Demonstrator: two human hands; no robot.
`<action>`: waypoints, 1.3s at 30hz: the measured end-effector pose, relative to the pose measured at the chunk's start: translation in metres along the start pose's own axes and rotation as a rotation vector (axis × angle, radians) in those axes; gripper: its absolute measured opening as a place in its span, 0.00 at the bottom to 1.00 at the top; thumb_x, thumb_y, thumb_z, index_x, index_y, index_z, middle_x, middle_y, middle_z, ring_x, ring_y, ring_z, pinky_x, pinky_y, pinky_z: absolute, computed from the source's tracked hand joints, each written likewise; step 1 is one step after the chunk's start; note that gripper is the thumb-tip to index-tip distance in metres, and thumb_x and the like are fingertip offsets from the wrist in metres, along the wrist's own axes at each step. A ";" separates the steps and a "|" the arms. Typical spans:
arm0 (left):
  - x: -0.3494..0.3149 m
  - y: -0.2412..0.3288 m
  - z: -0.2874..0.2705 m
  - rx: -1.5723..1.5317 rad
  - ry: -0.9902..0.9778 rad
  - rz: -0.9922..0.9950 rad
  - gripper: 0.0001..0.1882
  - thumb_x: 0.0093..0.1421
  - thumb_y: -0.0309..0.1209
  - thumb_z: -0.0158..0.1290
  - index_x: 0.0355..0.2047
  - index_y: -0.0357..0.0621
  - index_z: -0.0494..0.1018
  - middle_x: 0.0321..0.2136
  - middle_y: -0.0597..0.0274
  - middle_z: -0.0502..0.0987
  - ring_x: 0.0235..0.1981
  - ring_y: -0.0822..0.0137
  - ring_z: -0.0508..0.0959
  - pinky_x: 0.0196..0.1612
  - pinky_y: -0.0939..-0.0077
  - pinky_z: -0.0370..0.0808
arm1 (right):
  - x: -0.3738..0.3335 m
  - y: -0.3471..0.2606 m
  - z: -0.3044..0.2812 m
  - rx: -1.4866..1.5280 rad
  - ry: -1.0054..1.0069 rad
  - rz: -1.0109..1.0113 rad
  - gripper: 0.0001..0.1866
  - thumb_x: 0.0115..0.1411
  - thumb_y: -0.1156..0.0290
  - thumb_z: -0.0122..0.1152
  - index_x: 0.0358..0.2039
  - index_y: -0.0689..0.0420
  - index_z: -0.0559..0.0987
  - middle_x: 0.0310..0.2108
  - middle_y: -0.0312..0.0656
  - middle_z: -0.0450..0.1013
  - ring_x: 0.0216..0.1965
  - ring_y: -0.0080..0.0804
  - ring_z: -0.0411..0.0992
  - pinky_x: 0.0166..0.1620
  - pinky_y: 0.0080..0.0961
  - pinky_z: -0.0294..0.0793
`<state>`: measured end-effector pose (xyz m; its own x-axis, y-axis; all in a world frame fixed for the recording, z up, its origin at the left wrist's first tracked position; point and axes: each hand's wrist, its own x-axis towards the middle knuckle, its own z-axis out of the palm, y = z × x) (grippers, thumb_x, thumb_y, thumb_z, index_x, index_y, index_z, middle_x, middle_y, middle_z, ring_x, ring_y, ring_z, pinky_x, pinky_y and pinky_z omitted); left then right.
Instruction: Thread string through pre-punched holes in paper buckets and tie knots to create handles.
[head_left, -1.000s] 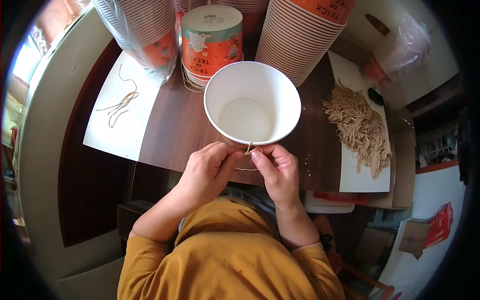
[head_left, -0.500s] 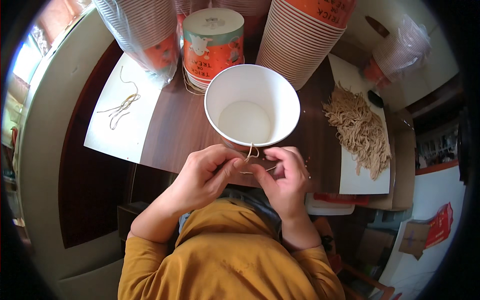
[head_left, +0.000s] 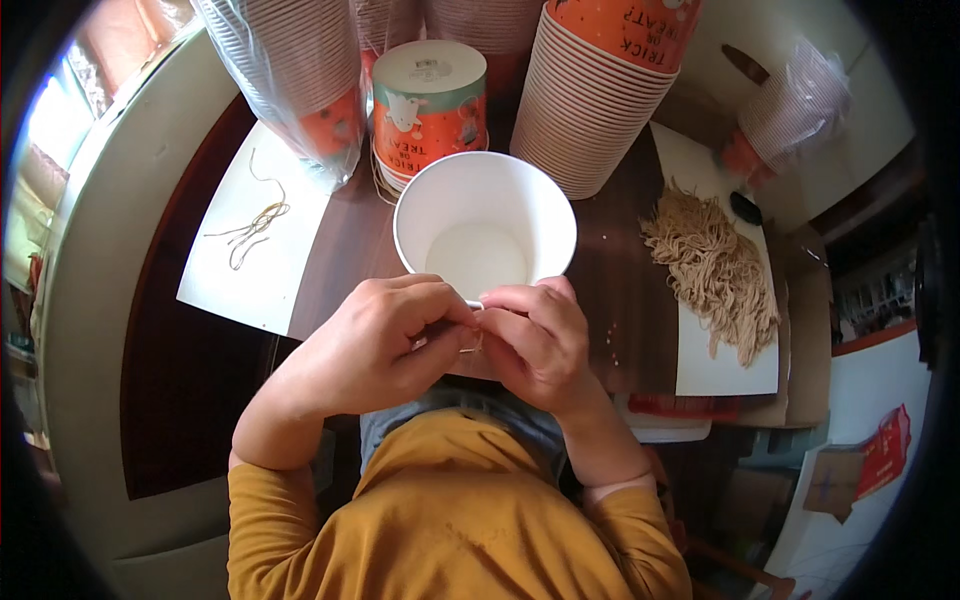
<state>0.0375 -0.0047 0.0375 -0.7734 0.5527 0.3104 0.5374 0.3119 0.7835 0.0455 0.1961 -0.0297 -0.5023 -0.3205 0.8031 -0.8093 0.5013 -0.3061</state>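
A white-lined paper bucket (head_left: 490,205) stands mouth up in front of me, and its floor shows inside. At its near rim my left hand (head_left: 395,335) pinches a thin tan string (head_left: 471,349) between thumb and fingertips. Right beside it, my right hand (head_left: 537,340) is closed with bent fingers, the index finger and thumb meeting the string at the rim. Most of the string and any knot are hidden by the fingers.
Behind the bucket stand an upturned orange printed bucket (head_left: 430,115) and a tall nested stack of buckets (head_left: 590,105). Plastic-wrapped buckets (head_left: 290,70) rise at the far left. Loose strings (head_left: 262,222) lie left; a heap of tan strings (head_left: 715,270) lies right.
Both hands have drawn together and up against the near rim. The string loop that showed there is now mostly covered. The bucket appears slightly lower and further left in view.
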 end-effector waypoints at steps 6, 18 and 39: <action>-0.001 0.009 -0.018 -0.120 -0.031 -0.135 0.03 0.54 0.22 0.56 0.28 0.34 0.75 0.21 0.54 0.76 0.20 0.62 0.75 0.25 0.72 0.71 | -0.006 0.008 -0.011 -0.130 -0.076 0.053 0.11 0.47 0.70 0.67 0.34 0.48 0.81 0.39 0.31 0.74 0.38 0.32 0.67 0.44 0.36 0.63; 0.003 -0.003 -0.066 0.193 -0.206 -0.202 0.06 0.54 0.28 0.58 0.31 0.40 0.80 0.23 0.55 0.79 0.24 0.60 0.79 0.29 0.71 0.74 | 0.016 0.030 -0.070 0.072 -0.357 0.052 0.11 0.45 0.82 0.65 0.32 0.57 0.80 0.33 0.39 0.77 0.32 0.38 0.74 0.39 0.32 0.71; 0.047 -0.016 -0.056 -0.386 -0.330 -0.242 0.12 0.66 0.35 0.53 0.38 0.39 0.80 0.25 0.70 0.79 0.25 0.81 0.74 0.30 0.83 0.72 | 0.107 0.012 -0.068 0.567 -0.470 0.750 0.06 0.64 0.73 0.59 0.34 0.63 0.80 0.28 0.30 0.75 0.31 0.12 0.69 0.36 0.13 0.69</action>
<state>-0.0262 -0.0270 0.0693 -0.6795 0.7327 -0.0389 0.1479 0.1886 0.9709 0.0030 0.2226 0.0871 -0.9033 -0.4238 0.0663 -0.2047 0.2900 -0.9349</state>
